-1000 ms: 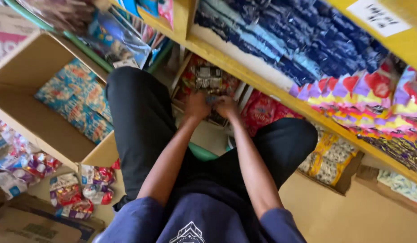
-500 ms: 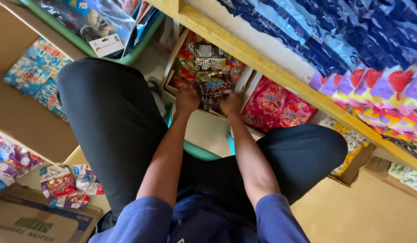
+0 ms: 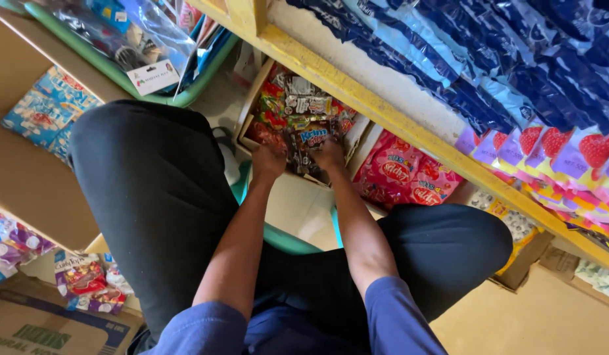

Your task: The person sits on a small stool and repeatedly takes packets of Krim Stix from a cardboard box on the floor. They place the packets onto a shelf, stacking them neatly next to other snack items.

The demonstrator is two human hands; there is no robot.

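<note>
Under the yellow shelf [image 3: 357, 98], both hands, left [image 3: 268, 161] and right [image 3: 329, 154], gripping a dark snack packet [image 3: 309, 138] in the carton [image 3: 252, 98].

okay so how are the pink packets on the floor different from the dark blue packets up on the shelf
The pink packets lie low, under the yellow shelf; the dark blue packets sit on top of it. The pink packets form a small cluster; the dark blue packets fill a long overlapping row. The right hand is close beside the pink packets and far from the dark blue ones. Both are glossy sealed pouches.
</note>
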